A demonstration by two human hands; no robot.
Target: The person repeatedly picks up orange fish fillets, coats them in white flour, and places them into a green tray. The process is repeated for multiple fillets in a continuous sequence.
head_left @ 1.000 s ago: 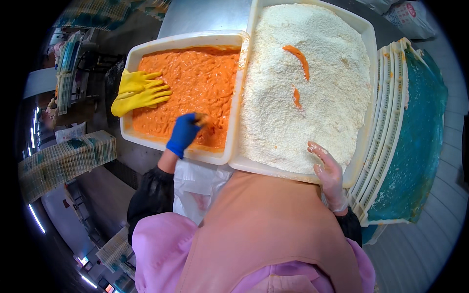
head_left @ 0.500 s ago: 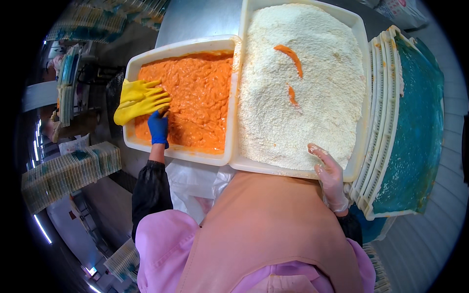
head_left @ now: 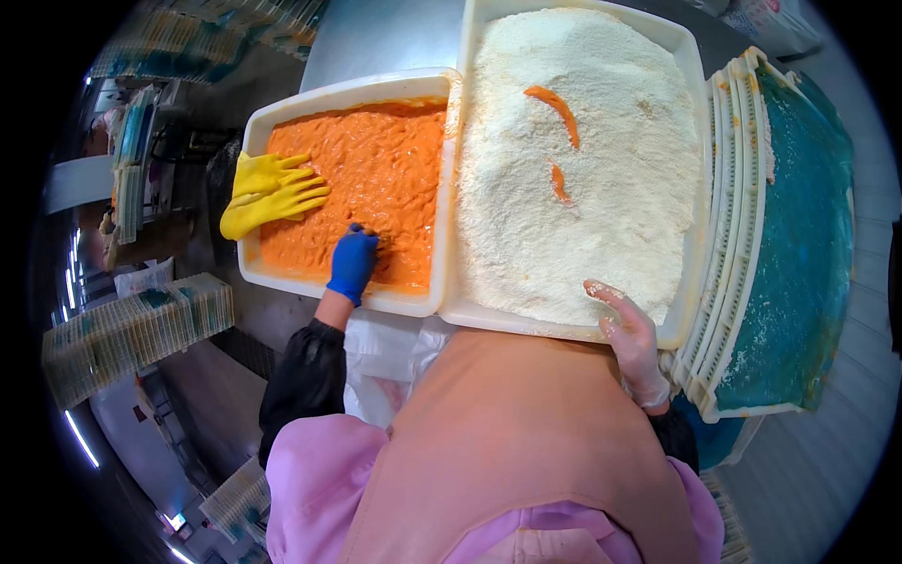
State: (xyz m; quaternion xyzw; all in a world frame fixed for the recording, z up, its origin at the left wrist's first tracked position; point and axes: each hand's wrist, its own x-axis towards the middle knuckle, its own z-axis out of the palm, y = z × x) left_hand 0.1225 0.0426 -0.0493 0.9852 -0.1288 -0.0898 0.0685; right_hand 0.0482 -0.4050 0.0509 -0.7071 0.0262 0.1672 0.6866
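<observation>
My left hand [head_left: 353, 265], in a blue glove, is over the near part of a white tub [head_left: 376, 303] of wet orange mixture [head_left: 366, 160]. Its fingers are curled together at the surface; whatever they may pinch is hidden. My right hand [head_left: 635, 346], in a clear glove dusted with crumbs, rests at the near rim of a larger white tub [head_left: 693, 70]. Thumb and fingers there are apart, holding nothing. Pale crumbs [head_left: 583, 244] fill this tub, and two orange-coated strips lie on them: a longer strip [head_left: 556, 111] farther off and a shorter strip [head_left: 559, 183] nearer.
A yellow rubber glove [head_left: 272, 195] lies over the left rim of the orange tub. Stacked white trays with a blue-green mesh [head_left: 789, 244] stand at the right. A metal table [head_left: 385, 38] extends behind the tubs. Racks of trays [head_left: 141, 329] are at the left.
My left hand has moved right, from beside the yellow glove toward the near middle of the orange mixture. My right hand has barely shifted.
</observation>
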